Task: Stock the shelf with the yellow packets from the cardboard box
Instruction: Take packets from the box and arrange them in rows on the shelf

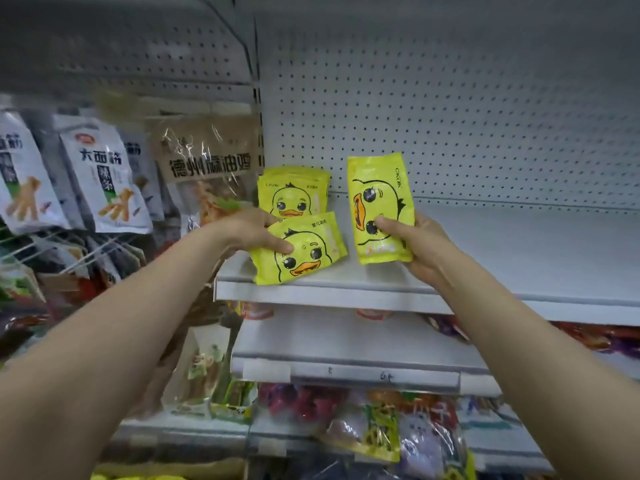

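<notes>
Fingers of the left hand [247, 230] are curled on a yellow packet [299, 249] with a duck face on it. The thumb lies across the front of that packet and the other fingers go behind it. This packet is tilted, and its bottom edge is at the front edge of the white shelf [519, 258]. There may be more than one packet in this hand, but I cannot tell for sure.

Fingers of the right hand [420, 247] hold a second yellow packet [381, 209]. The thumb presses on the front, near the duck's eye, and the rest of the hand is behind it. This packet is turned on its side, so the duck face lies sideways. It is held up above the shelf, to the right of the first one.

Behind the left hand, a small row of yellow packets [294, 192] stands upright at the back left corner of the shelf, against the wall with little holes [450, 116].

To the left, white snack bags [100, 181] and a brown bag [207, 161] hang on hooks. Below are more shelves with colorful bags [363, 424].
</notes>
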The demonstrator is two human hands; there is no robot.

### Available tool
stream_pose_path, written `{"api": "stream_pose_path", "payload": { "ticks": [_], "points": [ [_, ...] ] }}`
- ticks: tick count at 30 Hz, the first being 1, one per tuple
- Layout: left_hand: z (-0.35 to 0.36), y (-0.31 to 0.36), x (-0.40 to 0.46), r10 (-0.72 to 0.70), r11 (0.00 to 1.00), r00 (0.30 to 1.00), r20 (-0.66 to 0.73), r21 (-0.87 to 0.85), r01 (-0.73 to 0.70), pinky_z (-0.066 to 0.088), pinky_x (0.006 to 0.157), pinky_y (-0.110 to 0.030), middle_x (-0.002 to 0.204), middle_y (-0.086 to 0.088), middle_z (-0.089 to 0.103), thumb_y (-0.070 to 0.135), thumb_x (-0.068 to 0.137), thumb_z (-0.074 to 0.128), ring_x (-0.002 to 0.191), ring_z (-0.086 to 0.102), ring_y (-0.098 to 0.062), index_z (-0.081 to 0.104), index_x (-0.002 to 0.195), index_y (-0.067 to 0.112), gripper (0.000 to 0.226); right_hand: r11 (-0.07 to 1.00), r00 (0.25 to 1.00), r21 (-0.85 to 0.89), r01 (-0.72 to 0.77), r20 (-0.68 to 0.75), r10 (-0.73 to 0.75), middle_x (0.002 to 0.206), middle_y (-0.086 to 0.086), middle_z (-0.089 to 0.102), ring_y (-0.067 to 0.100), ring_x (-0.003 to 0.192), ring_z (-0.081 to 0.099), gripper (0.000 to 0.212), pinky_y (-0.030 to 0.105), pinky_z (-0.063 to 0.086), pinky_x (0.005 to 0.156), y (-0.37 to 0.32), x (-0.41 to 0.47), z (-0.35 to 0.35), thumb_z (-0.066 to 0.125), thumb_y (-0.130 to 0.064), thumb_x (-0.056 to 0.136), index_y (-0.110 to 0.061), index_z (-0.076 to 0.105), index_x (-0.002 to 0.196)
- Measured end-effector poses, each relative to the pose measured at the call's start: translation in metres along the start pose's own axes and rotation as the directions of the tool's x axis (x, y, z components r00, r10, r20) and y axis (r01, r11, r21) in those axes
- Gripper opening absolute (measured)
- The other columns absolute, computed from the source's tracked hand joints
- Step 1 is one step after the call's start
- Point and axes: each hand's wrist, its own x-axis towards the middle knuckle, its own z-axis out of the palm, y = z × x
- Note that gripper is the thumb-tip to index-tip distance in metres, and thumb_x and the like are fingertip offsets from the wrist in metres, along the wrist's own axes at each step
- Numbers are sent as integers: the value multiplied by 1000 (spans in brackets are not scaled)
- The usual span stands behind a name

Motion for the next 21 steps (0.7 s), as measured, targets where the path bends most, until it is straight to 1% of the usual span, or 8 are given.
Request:
{"api": "stream_pose_path", "payload": {
  "ticks": [2, 4, 6, 8, 11, 13, 16, 21],
  "points": [
    [-17, -3, 26, -8, 994, 1000, 22, 109, 6, 36, 111, -38, 138, 3, 54, 57, 51, 88, 127, 50, -21, 54, 135, 16, 99, 1000, 1000, 0, -8, 5, 8, 108, 9, 74, 29, 97, 72, 45, 40, 58, 76, -6, 24, 5, 79, -12, 71, -12, 66, 115],
    [-32, -7, 52, -3, 984, 999, 53, 178, -7, 37, 112, -42, 140, 5, 52, 68, 39, 86, 126, 51, -20, 53, 136, 19, 114, 1000, 1000, -13, -8, 8, 8, 108, 11, 74, 30, 97, 72, 45, 39, 58, 75, -8, 48, 8, 79, -11, 72, -10, 66, 115],
    [-44, -8, 74, 25, 969, 997, 79, 244, -44, 38, 111, -42, 141, 7, 52, 65, 47, 86, 126, 51, -18, 53, 135, 21, 104, 999, 1000, -32, 2, 4, -2, 109, 12, 74, 32, 99, 71, 41, 43, 59, 80, -10, 70, 10, 78, -9, 75, -8, 67, 114],
    [-51, -6, 90, 64, 953, 995, 75, 291, -83, 40, 109, -39, 140, 5, 53, 46, 65, 85, 123, 53, -17, 56, 133, 21, 78, 999, 1000, -46, 9, 3, -9, 109, 11, 74, 33, 100, 71, 43, 47, 57, 87, -11, 88, 11, 80, -12, 72, -9, 67, 113],
    [-54, -3, 112, 124, 939, 992, -6, 324, -116, 35, 109, -28, 147, 0, 42, 33, 74, 83, 131, 45, -21, 48, 140, 21, 76, 999, 1000, -53, 8, 8, -8, 109, 11, 74, 33, 102, 70, 52, 48, 56, 89, -8, 108, 12, 82, -16, 65, -9, 67, 115],
    [-53, -4, 122, 167, 940, 984, -69, 314, -138, 32, 102, -22, 146, -3, 38, 27, 76, 82, 133, 41, -22, 46, 142, 20, 76, 998, 1000, -65, 3, 14, -2, 109, 11, 74, 32, 101, 71, 54, 47, 57, 88, -6, 117, 12, 83, -17, 64, -10, 68, 116],
    [-53, -10, 134, 225, 935, 959, -173, 315, -163, 38, 98, -24, 134, 3, 45, 31, 70, 86, 120, 45, -16, 52, 133, 26, 72, 997, 1000, -83, 0, 31, 3, 110, 11, 74, 31, 101, 71, 57, 45, 58, 85, -6, 129, 10, 82, -17, 64, -9, 67, 118],
    [-50, -20, 142, 330, 919, 904, -272, 310, -242, 41, 87, -27, 123, -1, 56, 27, 68, 87, 113, 48, -15, 57, 120, 21, 61, 998, 999, -59, -9, 38, 12, 111, 11, 73, 30, 100, 71, 43, 39, 59, 77, -1, 143, 7, 78, -10, 77, -8, 67, 119]
  ]
}}
